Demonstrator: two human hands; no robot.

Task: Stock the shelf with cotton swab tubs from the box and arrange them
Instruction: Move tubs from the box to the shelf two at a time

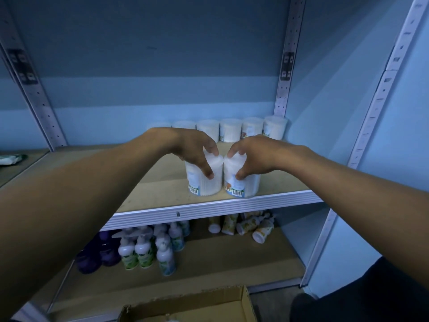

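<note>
Two clear cotton swab tubs stand side by side, touching, near the front edge of the wooden shelf [162, 194]. My left hand [192, 149] grips the left tub [205, 182] from above. My right hand [253, 154] grips the right tub [243, 184] the same way. Each tub has a white lid and a label with a barcode facing me. A row of several more tubs [232, 132] lines the back of the shelf, partly hidden behind my hands. The open cardboard box [197, 307] sits at the bottom of the view; its contents barely show.
Metal uprights [284, 84] with holes flank the blue back panel. The lower shelf holds pump bottles [148, 249], purple bottles [99, 254] and several tipped-over small bottles [250, 226]. A neighbouring shelf at the left carries a green and white packet [12, 159].
</note>
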